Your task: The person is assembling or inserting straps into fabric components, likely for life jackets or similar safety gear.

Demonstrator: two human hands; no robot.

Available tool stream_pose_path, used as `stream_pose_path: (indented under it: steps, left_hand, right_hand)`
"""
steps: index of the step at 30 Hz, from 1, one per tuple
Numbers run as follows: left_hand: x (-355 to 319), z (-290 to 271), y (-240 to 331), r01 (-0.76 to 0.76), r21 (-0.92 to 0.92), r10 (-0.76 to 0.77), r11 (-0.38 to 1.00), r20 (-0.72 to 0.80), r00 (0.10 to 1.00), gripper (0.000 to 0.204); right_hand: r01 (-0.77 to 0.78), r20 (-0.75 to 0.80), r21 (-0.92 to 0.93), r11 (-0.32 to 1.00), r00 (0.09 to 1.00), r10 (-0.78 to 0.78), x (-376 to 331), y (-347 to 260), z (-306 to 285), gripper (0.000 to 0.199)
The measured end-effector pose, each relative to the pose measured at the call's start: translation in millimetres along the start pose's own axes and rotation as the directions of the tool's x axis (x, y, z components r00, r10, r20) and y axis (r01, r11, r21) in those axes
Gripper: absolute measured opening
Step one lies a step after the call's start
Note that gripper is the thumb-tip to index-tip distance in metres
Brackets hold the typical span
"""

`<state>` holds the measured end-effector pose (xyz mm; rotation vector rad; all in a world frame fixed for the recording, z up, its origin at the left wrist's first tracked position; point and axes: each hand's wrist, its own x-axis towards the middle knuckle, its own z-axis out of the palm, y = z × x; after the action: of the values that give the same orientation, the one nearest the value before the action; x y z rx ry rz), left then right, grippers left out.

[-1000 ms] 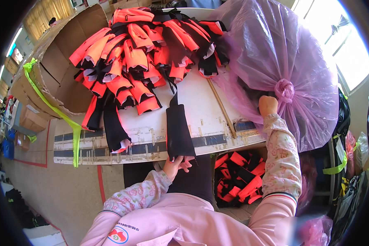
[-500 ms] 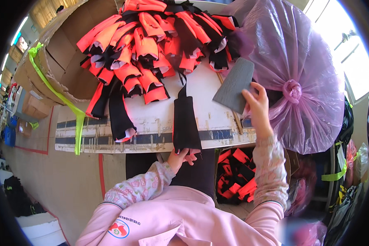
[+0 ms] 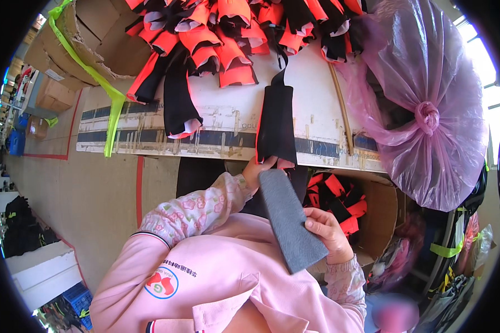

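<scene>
A black fabric sleeve (image 3: 276,122) with a bright coral edge lies over the table's front edge, its open end toward me and a thin black strap at its far end. My left hand (image 3: 255,171) is closed on the rim of that open end. In my right hand (image 3: 329,233) is a flat grey tapered panel (image 3: 291,222), gripped by its long side between thumb and fingers. The panel's narrow end is right beside my left hand, at the sleeve's mouth; whether it touches the sleeve I cannot tell. Its wide end points down toward my chest.
Coral-and-black sleeves (image 3: 205,44) are heaped on the white table (image 3: 216,105). A cardboard box (image 3: 103,33) with a neon-yellow strip (image 3: 114,119) stands left. A knotted pink plastic bag (image 3: 428,116) bulges at right, near a thin wooden stick (image 3: 341,105). Below sits another carton (image 3: 380,222) of sleeves.
My right hand has brought the grey panel from above the table's right side down to the sleeve's open end. My left hand still holds the sleeve. The view has shifted downward.
</scene>
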<state>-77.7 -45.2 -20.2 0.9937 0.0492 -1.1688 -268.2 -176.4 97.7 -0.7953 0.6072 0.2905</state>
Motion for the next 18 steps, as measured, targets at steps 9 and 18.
stream_pose_path:
  steps: [9, 18]
  left_hand:
    - [-4.9, 9.9, -12.9, -0.285, 0.086, 0.279, 0.955, 0.070, 0.958, 0.020]
    - [9.5, -17.4, -23.5, -0.203, -0.074, 0.215, 0.976, 0.255, 0.943, 0.028]
  right_hand:
    - [0.260, -0.310, 0.069, 0.963, 0.923, -0.227, 47.1, 11.5, 15.9, 0.024]
    - [0.219, 0.007, -0.965, 0.143, 0.568, -0.823, 53.7, -25.8, 31.9, 0.022]
